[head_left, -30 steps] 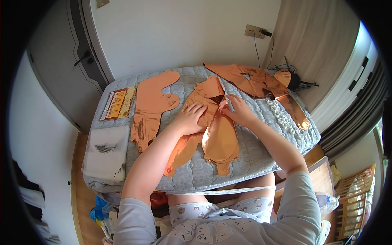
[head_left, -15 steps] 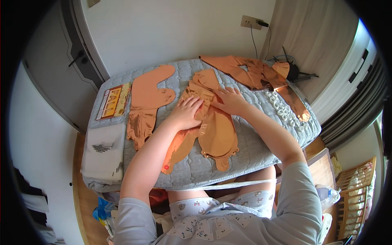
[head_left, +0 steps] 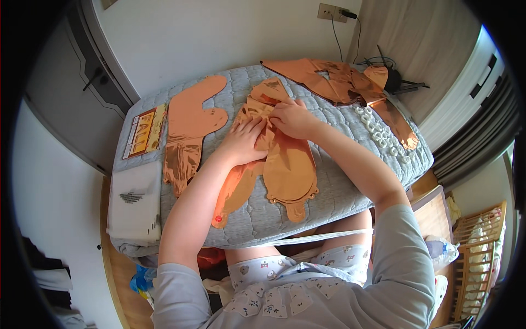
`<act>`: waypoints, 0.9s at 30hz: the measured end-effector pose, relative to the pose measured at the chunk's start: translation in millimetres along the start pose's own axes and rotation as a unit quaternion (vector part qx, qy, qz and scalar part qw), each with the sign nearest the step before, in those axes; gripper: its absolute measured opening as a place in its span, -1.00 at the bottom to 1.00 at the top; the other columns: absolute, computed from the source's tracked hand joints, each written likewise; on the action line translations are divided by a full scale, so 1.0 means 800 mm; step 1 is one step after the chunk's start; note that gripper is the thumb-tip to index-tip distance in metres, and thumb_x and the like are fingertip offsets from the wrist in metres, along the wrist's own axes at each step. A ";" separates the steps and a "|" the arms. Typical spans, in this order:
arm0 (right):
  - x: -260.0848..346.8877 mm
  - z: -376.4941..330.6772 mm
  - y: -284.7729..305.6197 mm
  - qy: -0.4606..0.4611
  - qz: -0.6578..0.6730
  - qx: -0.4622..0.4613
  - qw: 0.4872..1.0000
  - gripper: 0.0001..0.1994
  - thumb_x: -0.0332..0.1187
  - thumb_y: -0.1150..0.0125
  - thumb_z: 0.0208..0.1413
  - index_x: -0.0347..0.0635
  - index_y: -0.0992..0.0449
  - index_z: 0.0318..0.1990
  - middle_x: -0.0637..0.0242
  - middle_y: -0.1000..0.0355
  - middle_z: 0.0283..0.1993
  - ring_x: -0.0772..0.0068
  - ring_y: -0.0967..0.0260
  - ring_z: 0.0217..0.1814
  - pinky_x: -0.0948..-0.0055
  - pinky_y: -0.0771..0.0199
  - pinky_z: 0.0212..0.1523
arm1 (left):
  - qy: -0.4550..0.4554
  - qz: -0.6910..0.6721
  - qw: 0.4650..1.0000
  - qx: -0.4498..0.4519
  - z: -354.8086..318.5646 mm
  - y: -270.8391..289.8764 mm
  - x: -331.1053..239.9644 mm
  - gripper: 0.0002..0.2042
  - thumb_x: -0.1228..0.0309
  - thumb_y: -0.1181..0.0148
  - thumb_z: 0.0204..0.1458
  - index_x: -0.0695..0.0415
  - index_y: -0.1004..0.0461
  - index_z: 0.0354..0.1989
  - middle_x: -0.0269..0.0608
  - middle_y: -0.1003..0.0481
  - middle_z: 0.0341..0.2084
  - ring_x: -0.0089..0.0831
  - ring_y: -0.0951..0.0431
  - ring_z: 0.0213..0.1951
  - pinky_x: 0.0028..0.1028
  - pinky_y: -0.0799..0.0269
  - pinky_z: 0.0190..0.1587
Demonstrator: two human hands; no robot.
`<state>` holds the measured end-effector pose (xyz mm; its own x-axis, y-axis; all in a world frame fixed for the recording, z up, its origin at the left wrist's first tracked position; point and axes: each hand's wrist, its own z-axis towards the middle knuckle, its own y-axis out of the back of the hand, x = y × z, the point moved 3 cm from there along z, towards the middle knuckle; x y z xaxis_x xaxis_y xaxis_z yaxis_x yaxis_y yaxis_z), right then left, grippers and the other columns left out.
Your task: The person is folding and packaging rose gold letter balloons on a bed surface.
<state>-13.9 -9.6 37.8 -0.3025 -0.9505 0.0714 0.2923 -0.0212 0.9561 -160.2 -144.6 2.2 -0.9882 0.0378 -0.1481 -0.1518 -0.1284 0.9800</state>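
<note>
A flat, uninflated copper-coloured foil balloon (head_left: pixel 290 172) lies folded in the middle of the quilted grey mattress (head_left: pixel 339 164), its rounded ends towards me. My left hand (head_left: pixel 241 141) rests palm down on its left part, fingers stretched out. Close by on the right, my right hand (head_left: pixel 293 119) has its fingers bent and pinched at the foil near the middle fold. Its fingertips are partly hidden. Left of my hands is another flat foil balloon (head_left: pixel 189 112) with a rounded lobe and a crumpled lower end.
A third, crumpled foil balloon (head_left: pixel 323 82) stretches across the far right. Several white ring-like pieces (head_left: pixel 379 131) lie beside it, near a black device with antennas (head_left: pixel 393 82). At the left are a printed card (head_left: pixel 145 131) and a translucent white bag (head_left: pixel 134 203).
My right hand has gone from lying spread on the foil to bent, pinching fingers, moving slightly inward. My left hand stays flat on the balloon. The whole view has shifted a little.
</note>
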 end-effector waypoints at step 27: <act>0.009 0.019 0.017 -0.096 0.053 -0.052 0.993 -0.68 -0.24 -0.05 0.27 -0.07 -0.60 0.08 0.30 -0.55 0.12 0.15 -0.32 0.34 0.07 -0.18 0.28 | -0.005 -0.004 1.000 -0.001 -0.002 -0.003 0.004 -0.04 -0.21 -0.25 -0.01 0.05 -0.09 0.51 -0.09 -0.09 0.50 -0.12 -0.03 0.52 -0.02 0.16 0.55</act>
<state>-26.1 -11.6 55.6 -0.4299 -0.8722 0.2335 0.4207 0.0353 0.9065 -163.4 -145.7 -0.9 -0.9867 0.0490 -0.1551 -0.1603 -0.1305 0.9784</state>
